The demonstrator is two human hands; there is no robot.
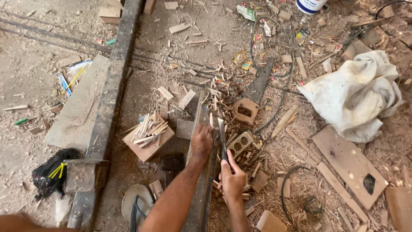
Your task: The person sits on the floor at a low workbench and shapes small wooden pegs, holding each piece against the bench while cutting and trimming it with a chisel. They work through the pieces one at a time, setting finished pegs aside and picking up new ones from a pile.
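Far to the left of the fingers, a black bag with a yellow tie lies on the sawdust-covered floor, next to a grey slab and a long dark steel beam that runs up and away. Nearer in, just left of the left hand's fingers, a square wooden block carries a pile of thin pale wood slivers.

The left hand rests on top of a long, dark, narrow plank set on edge, its fingers curled over the upper edge and pressing it down; the plank runs from the bottom of the view up past the fingers. Just right of it, the right hand has its fingers wrapped tight around the handle of a chisel, whose flat metal blade points up and lies against the plank's right side, just beside the left fingers.

Right of the chisel blade, touching distance from the fingers, lie a tan wooden piece with two round holes and, above it, a reddish block with a square hole, amid curled shavings. Small torn wrappers, yellow and red, sit well above the fingers, and a white round tub with a dark blue label stands at the top edge. Farther right, a crumpled white cloth lies above a flat board.
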